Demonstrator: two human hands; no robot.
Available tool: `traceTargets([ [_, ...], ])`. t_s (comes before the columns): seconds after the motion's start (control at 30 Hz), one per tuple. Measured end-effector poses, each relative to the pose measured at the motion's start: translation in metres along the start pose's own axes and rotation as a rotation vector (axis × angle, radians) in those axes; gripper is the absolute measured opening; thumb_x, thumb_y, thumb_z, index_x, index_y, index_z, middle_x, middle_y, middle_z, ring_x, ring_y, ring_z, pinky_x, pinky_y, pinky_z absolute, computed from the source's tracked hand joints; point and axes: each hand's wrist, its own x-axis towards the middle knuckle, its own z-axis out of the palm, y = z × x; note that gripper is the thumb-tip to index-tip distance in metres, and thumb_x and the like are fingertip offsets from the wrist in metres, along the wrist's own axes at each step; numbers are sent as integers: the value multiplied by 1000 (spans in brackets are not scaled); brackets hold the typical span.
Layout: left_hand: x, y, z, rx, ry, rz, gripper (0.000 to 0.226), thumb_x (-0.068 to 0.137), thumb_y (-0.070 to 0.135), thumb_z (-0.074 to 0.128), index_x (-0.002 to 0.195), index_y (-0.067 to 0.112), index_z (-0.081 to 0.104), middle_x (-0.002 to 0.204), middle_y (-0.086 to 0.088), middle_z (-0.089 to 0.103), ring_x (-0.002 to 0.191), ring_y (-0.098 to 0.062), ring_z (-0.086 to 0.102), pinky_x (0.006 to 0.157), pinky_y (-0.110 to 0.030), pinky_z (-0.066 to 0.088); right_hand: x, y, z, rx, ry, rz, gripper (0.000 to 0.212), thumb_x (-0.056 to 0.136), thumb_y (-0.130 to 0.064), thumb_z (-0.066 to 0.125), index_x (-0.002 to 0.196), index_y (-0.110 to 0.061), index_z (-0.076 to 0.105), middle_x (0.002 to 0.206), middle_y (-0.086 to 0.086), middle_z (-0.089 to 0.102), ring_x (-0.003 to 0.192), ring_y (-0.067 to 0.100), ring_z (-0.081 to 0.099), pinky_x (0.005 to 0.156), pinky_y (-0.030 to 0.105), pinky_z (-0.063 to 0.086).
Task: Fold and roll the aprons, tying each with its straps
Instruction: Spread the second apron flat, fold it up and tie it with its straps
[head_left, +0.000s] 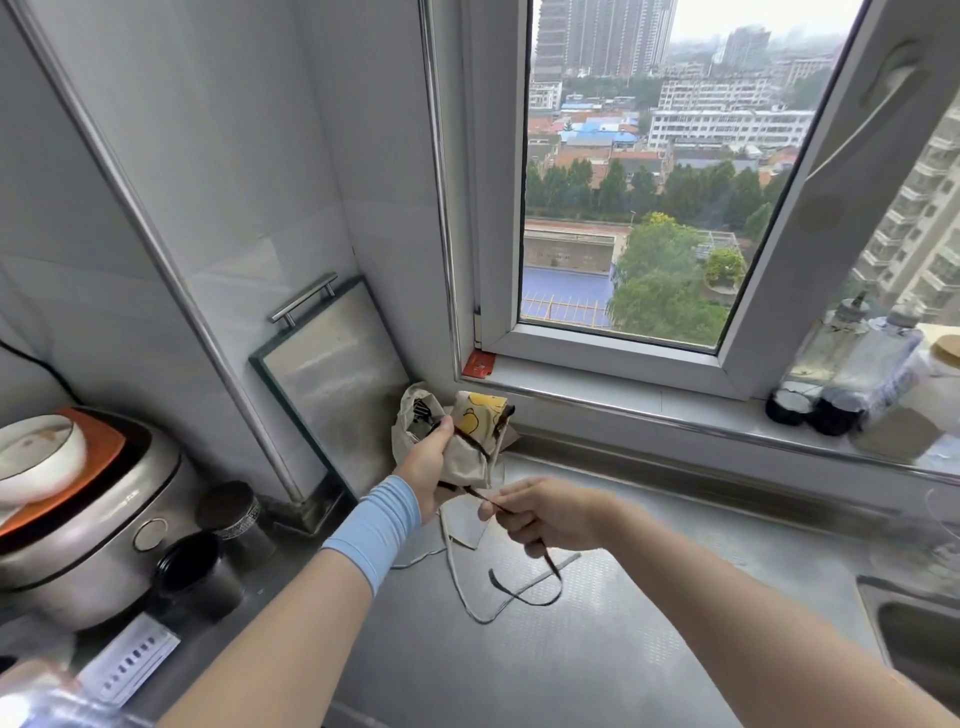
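— Where is the apron?

— Rolled into a bundle (475, 441), cream with a yellow duck print, held up above the back of the steel counter (623, 649), near its back left corner and just below the window sill (675, 410).

— And the hands?

— The left hand (428, 467) grips the bundle, fingers curled round it. The right hand (550, 514) pinches the dark strap (550, 561) between thumb and fingers. The strap crosses the bundle, runs taut to the right hand, and its loose end hangs down to the counter.

— Anything beneath them?

— A pale cloth flap (467, 525) with a pale cord lies on the counter; I cannot tell whether it belongs to the same apron.

— Around that?

— A crumpled bag (410, 415) sits behind the bundle, a handled board (337, 374) leans in the corner, a rice cooker (88, 561) stands at the left edge, bottles (831, 353) on the sill, and a sink (914, 639) at the right edge.
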Motion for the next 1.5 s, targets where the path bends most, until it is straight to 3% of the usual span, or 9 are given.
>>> traceTargets([
  [0.07, -1, 0, -7, 46, -80, -16, 42, 94, 49, 53, 107, 13, 70, 102, -10, 74, 94, -28, 67, 86, -40, 53, -7, -7, -14, -53, 0, 65, 27, 105, -26, 39, 96, -15, 62, 67, -4, 22, 60, 13, 13, 50, 22, 17],
  [0.17, -6, -3, -11, 141, -232, -61, 44, 94, 46, 54, 112, 10, 70, 113, -13, 70, 103, -30, 65, 98, -45, 47, -15, -24, -27, -256, 9, 165, 21, 103, -18, 46, 94, -13, 64, 65, -4, 29, 61, 13, 15, 49, 21, 18],
  [0.33, -4, -18, -5, 558, -330, -14, 57, 71, 56, 64, 107, 14, 72, 110, -13, 71, 107, -30, 66, 101, -43, 48, -4, -63, -30, -1063, 214, 421, 13, 92, -9, 48, 81, -11, 55, 66, 5, 37, 51, 16, 25, 50, 30, 18],
  [0.47, -8, -30, 3, 970, -281, 243, 42, 97, 46, 47, 90, 8, 65, 88, -6, 62, 83, -19, 57, 76, -29, 45, 7, -93, -25, -1467, 387, 299, 29, 93, -30, 64, 112, -10, 71, 103, 7, 69, 90, 27, 64, 77, 34, 51],
  [0.6, -8, -40, 0, 746, -107, 419, 35, 101, 32, 47, 70, 13, 45, 63, 0, 40, 60, -12, 37, 59, -29, 30, 13, -100, -8, -1722, 516, 124, 21, 98, -16, 51, 107, -12, 69, 102, 6, 68, 90, 27, 63, 68, 32, 49],
  [0.8, -9, -51, -8, 538, -3, 504, 22, 100, 31, 49, 81, 21, 53, 62, 1, 37, 51, -7, 34, 46, -19, 36, 20, -86, 1, -1710, 662, -45, 13, 96, -15, 52, 89, -13, 63, 86, 2, 66, 77, 24, 59, 58, 32, 44],
  [1.13, 11, -34, -6, 604, 170, 236, 43, 100, 36, 44, 112, 1, 66, 91, -9, 58, 83, -22, 51, 78, -31, 45, 7, -64, 27, -1755, 519, -387, 15, 99, -21, 47, 91, -19, 59, 92, 0, 58, 83, 26, 59, 72, 40, 51],
  [1.27, 5, -35, 2, 450, 274, 269, 32, 97, 34, 47, 108, 16, 71, 99, -7, 66, 91, -23, 54, 78, -26, 37, 0, -30, 25, -1868, 783, -560, 18, 93, -35, 56, 81, -31, 69, 87, -4, 57, 84, 21, 52, 72, 35, 40],
  [1.5, -9, -54, 11, 396, 140, 439, 25, 102, 36, 42, 111, 31, 65, 95, 8, 58, 88, -7, 51, 82, -19, 38, -11, 5, 18, -629, 615, 51, 19, 95, -16, 55, 98, -10, 72, 80, -2, 77, 49, 18, 63, 43, 21, 39],
])
